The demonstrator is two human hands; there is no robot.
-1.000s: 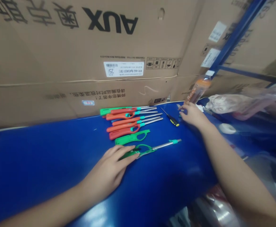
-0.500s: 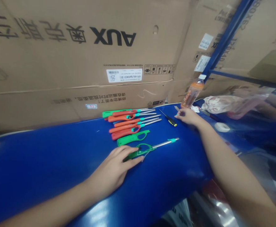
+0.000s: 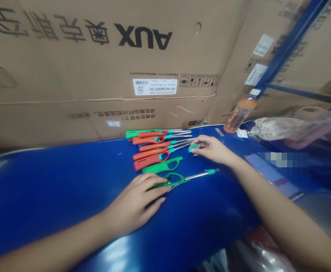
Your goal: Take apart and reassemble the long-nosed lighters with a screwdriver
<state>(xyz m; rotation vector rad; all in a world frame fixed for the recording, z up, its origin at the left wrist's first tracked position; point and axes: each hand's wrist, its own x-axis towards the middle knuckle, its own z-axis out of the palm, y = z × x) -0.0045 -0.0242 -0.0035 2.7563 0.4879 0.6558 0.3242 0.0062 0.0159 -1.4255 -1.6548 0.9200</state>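
Note:
My left hand point(image 3: 138, 200) lies over the handle of a green gas lighter point(image 3: 173, 178), holding it down on the blue table, with the thumb apart from it. The lighter's metal tube points right and carries a turquoise collar near its tip. Thumb and fingers of my right hand point(image 3: 210, 149) pinch a small turquoise plastic piece point(image 3: 193, 147) above the table. A loose green handle half point(image 3: 162, 165) lies just beyond the lighter. Behind it several assembled lighters lie side by side, including a red one point(image 3: 151, 160) and a green one point(image 3: 132, 133).
Large cardboard boxes point(image 3: 97, 75) stand along the back of the blue table point(image 3: 54, 189). At the right are an orange drink bottle point(image 3: 239, 113), a small blade-like piece point(image 3: 219, 132), a plastic bag point(image 3: 275, 128) and a phone point(image 3: 270, 175). A blue metal frame point(image 3: 290, 49) rises behind.
My right hand has moved left with the turquoise piece, towards the lighters, and now covers the screwdriver's place. My left thumb has come away from the lighter. The view has shifted slightly.

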